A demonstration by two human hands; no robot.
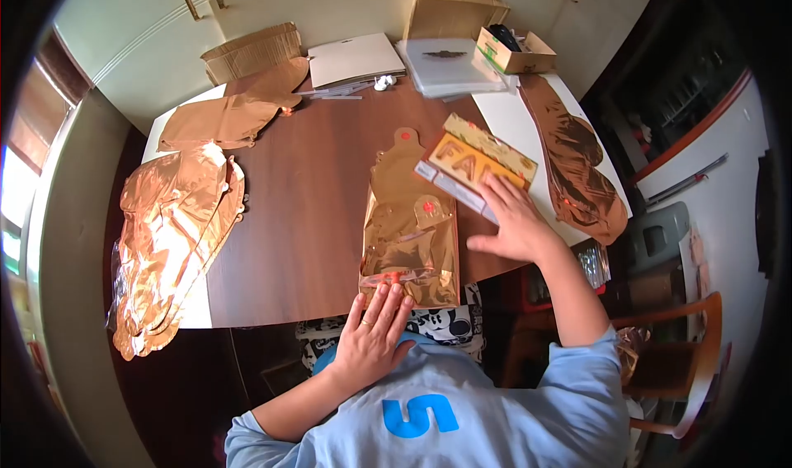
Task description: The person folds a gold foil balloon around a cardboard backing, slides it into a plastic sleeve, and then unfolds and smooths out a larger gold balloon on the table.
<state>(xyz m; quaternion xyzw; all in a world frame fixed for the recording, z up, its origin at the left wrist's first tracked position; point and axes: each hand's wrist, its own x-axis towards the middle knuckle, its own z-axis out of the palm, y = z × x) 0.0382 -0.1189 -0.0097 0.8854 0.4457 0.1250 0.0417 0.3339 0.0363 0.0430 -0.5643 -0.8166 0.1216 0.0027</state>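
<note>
In front of me lies a folded copper-gold foil balloon [412, 188] with red spots on its tabs. A clear strip with an orange piece [394, 277] crosses its near end. My left hand [373, 336] rests there, fingers stretched out flat and touching the foil by the orange piece. To the right, a printed card package [474, 159] with large gold letters lies at a slant; part of its lettering is covered. My right hand [516, 225] lies on its lower right part with fingers spread and thumb apart.
Crumpled foil balloons [173, 221] cover the left table edge, and another long foil piece [573, 163] lies along the right. At the back are white cards [355, 58], a stack of clear bags [454, 65] and a small open box [528, 58]. A wooden chair [672, 369] stands right.
</note>
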